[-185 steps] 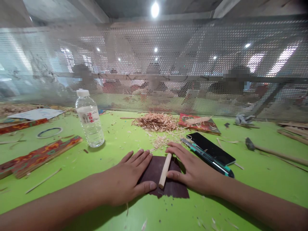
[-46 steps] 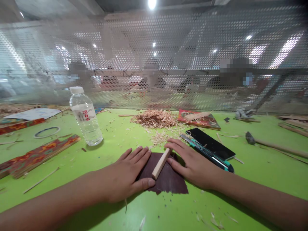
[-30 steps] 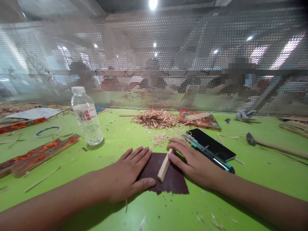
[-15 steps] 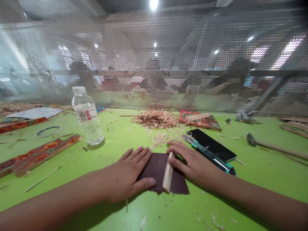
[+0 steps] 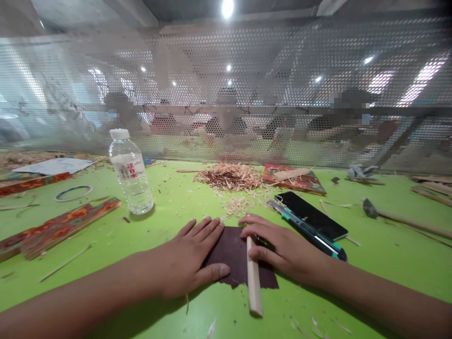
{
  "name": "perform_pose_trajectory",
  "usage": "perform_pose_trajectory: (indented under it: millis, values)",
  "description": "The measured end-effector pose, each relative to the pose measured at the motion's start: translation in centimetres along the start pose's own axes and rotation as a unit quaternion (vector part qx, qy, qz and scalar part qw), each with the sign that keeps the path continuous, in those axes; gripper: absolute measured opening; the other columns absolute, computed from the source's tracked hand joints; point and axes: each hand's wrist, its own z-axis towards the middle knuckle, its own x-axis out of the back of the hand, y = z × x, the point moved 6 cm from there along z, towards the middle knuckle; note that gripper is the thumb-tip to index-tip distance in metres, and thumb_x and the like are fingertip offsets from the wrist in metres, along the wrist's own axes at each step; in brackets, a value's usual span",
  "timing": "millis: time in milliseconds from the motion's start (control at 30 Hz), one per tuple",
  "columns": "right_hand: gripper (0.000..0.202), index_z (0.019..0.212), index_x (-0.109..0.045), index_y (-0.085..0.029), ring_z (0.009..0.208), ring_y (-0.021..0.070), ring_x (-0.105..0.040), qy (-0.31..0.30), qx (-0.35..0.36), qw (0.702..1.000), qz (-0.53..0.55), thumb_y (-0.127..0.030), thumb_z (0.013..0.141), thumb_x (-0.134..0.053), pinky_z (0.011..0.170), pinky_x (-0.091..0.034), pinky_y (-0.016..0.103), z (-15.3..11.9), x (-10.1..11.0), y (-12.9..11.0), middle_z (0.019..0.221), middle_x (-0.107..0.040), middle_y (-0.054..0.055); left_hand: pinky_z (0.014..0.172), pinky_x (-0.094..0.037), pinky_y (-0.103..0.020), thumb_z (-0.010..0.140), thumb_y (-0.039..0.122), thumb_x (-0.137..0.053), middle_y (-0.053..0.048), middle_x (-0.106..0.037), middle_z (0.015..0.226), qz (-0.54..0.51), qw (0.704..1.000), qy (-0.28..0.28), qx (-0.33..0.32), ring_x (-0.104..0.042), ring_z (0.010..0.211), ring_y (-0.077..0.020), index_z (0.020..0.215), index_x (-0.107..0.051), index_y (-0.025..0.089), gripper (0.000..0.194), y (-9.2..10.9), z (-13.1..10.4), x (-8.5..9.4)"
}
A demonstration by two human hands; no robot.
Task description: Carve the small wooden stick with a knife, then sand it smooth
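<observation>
A dark brown sheet of sandpaper [image 5: 228,254] lies flat on the green table. My left hand [image 5: 190,259] rests open on its left side, palm down with the fingers stretched out. In my right hand [image 5: 275,242] is a pale wooden stick [image 5: 253,282], gripped between thumb and fingers near its far end. The stick lies across the sandpaper, and its near end sticks out past the torn front edge. Right beside my right hand is a utility knife [image 5: 310,230] with a teal and black handle.
A phone [image 5: 314,214] lies by the knife. Wood shavings [image 5: 229,176] are heaped ahead, beside a red painted board [image 5: 294,178]. At the left stand a water bottle [image 5: 132,174], a tape roll [image 5: 73,193] and painted wood pieces [image 5: 70,226]. A small hammer-like tool [image 5: 399,216] is at the right. Perforated mesh [image 5: 226,94] closes the back.
The wooden stick has slid toward me over the sandpaper, its near end now beyond the front edge. My right hand has shifted its fingers slightly left. My left hand stays in place.
</observation>
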Motion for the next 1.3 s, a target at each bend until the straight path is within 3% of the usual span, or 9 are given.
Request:
perform_pose_trajectory:
  millis: [133,267,467,700,967,1033,1133,1233,1300]
  values:
    - [0.048,0.118,-0.067,-0.021,0.138,0.0318,-0.052,0.034,-0.042,0.999,-0.002,-0.062,0.102,-0.047,0.115,-0.041,0.051,0.0,0.4,0.7,0.145,-0.059,0.015,0.127,-0.009,-0.055,0.103,0.075,-0.022,-0.014,-0.002,0.169,0.003,1.0,-0.011,0.005,-0.003,0.157,-0.0331,0.167,-0.007,0.013,0.09,0.0,0.0,0.0]
    - [0.046,0.119,-0.069,-0.024,0.141,0.0314,-0.049,0.004,-0.007,1.0,-0.007,-0.061,0.101,-0.051,0.116,-0.041,0.05,0.1,0.1,0.3,0.143,-0.062,0.012,0.127,-0.008,-0.054,0.103,0.075,-0.022,-0.013,-0.001,0.169,0.002,1.0,-0.02,0.011,-0.002,0.157,-0.0327,0.166,-0.006,0.012,0.091,0.1,0.0,0.1]
    - [0.044,0.116,-0.071,-0.022,0.131,0.0295,-0.059,0.043,-0.023,0.999,-0.012,-0.058,0.103,-0.049,0.112,-0.046,0.047,0.1,0.5,0.3,0.137,-0.066,0.012,0.126,-0.01,-0.055,0.103,0.075,-0.02,-0.014,-0.003,0.169,0.005,1.0,-0.013,0.009,-0.003,0.157,-0.0331,0.166,-0.007,0.012,0.091,0.1,0.0,0.1]
    - [0.039,0.117,-0.071,-0.024,0.139,0.0277,-0.053,-0.013,0.041,0.999,0.007,-0.056,0.1,-0.055,0.115,-0.043,0.043,0.0,-0.1,-0.8,0.142,-0.064,0.009,0.127,-0.009,-0.054,0.103,0.075,-0.02,-0.013,-0.002,0.169,0.011,1.0,-0.019,0.013,-0.002,0.157,-0.0325,0.166,-0.006,0.011,0.091,0.2,-0.1,0.1]
    - [0.051,0.117,-0.071,-0.02,0.135,0.032,-0.055,0.025,-0.017,1.0,-0.009,-0.063,0.101,-0.047,0.114,-0.043,0.051,0.1,0.4,0.2,0.141,-0.063,0.015,0.127,-0.009,-0.054,0.102,0.076,-0.02,-0.011,-0.001,0.17,0.007,1.0,-0.018,0.012,-0.002,0.157,-0.0319,0.166,-0.006,0.013,0.091,0.1,0.0,0.0]
    - [0.06,0.123,-0.068,-0.018,0.141,0.0355,-0.048,0.013,-0.01,1.0,-0.017,-0.069,0.096,-0.051,0.117,-0.039,0.056,-0.1,0.2,-0.1,0.145,-0.059,0.019,0.127,-0.008,-0.053,0.102,0.076,-0.02,-0.012,0.0,0.17,0.008,1.0,-0.018,0.012,-0.002,0.157,-0.032,0.166,-0.005,0.012,0.092,0.1,0.0,0.0]
    - [0.092,0.138,-0.06,-0.016,0.149,0.0421,-0.036,-0.028,-0.015,0.999,-0.026,-0.082,0.074,-0.069,0.121,-0.029,0.063,-0.2,-0.1,-0.4,0.159,-0.044,0.022,0.127,-0.007,-0.054,0.103,0.075,-0.021,-0.012,0.002,0.169,0.013,1.0,-0.021,0.015,-0.001,0.157,-0.0319,0.166,-0.004,0.012,0.091,0.1,0.0,-0.1]
    - [0.12,0.15,-0.05,-0.021,0.153,0.0459,-0.024,-0.082,-0.038,0.996,-0.016,-0.084,0.053,-0.081,0.124,-0.019,0.066,-0.1,-0.3,-0.4,0.168,-0.028,0.018,0.127,-0.007,-0.055,0.103,0.074,-0.022,-0.011,0.002,0.169,0.013,1.0,-0.024,0.014,0.0,0.157,-0.0321,0.166,-0.004,0.012,0.09,0.0,0.1,-0.1]
    - [0.129,0.154,-0.046,-0.024,0.155,0.0477,-0.016,-0.11,-0.048,0.993,-0.007,-0.082,0.046,-0.085,0.124,-0.013,0.068,-0.1,-0.4,-0.4,0.171,-0.021,0.015,0.126,-0.008,-0.055,0.104,0.074,-0.022,-0.012,0.002,0.169,0.013,1.0,-0.021,0.012,-0.001,0.157,-0.0322,0.166,-0.004,0.013,0.089,0.0,0.1,-0.1]
